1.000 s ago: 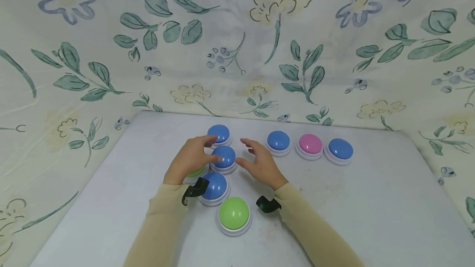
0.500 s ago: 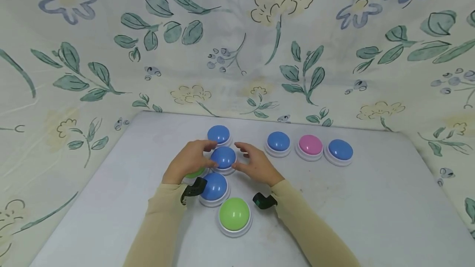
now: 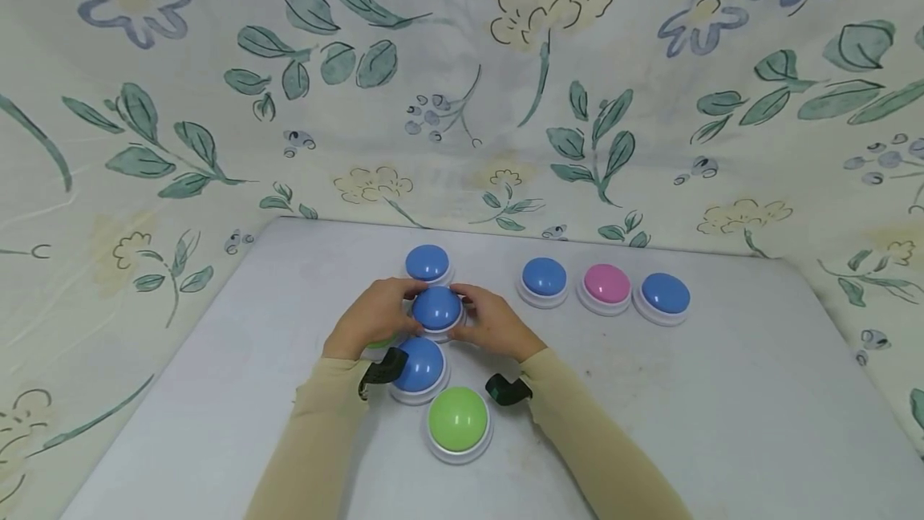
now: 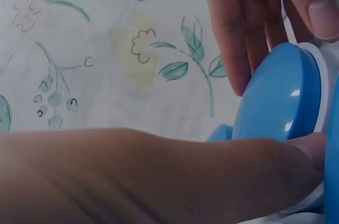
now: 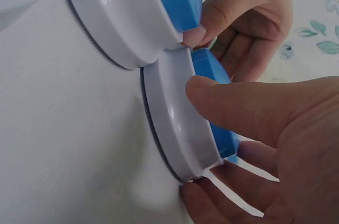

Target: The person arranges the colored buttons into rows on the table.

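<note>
Both hands grip one blue dome push button (image 3: 436,308) with a white round base, standing on the white table. My left hand (image 3: 375,313) holds its left side. From the right, my right hand (image 3: 498,324) has its thumb on the white base (image 5: 172,113) and its fingers bent round the far side, as the right wrist view shows. A second blue button (image 3: 421,365) sits just nearer, touching or almost touching it. Behind stands another blue button (image 3: 427,263). A green button (image 3: 381,342) is mostly hidden under the left hand.
A bright green button (image 3: 458,420) stands between the forearms. Toward the back right, a blue button (image 3: 545,278), a pink button (image 3: 607,286) and another blue button (image 3: 665,294) form a row. Flowered cloth (image 3: 447,103) borders the white table (image 3: 722,408) at the back and sides.
My right hand has moved left onto the blue button, and my left hand has closed in on its other side. The buttons themselves show no clear movement.
</note>
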Motion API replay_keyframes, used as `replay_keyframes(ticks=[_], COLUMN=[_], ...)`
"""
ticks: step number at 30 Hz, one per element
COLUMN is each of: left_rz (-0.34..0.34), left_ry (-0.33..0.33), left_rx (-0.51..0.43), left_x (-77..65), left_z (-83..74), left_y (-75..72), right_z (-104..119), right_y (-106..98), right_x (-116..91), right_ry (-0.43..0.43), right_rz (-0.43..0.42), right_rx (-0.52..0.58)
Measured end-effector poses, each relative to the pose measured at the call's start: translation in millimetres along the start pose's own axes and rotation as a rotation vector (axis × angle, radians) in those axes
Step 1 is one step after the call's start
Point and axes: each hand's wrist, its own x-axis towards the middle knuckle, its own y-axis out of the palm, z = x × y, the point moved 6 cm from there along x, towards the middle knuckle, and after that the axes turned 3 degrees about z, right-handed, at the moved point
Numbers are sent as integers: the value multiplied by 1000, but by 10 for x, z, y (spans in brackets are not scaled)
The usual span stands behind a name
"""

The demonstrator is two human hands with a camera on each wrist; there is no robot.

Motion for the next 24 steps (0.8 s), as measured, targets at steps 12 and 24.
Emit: replay_keyframes(ticks=[12, 24], left_rz=[0, -22], left_ry=[10, 38], left_rx=[13, 32], left_x=[-7, 2], left_z=[-20, -27], left_y=[21, -24], right_z=[-41, -24], right_y=[37, -2], right_x=[29, 19], right_ry=[32, -11], right_rz=[-27, -72], right_rx=[-5, -18])
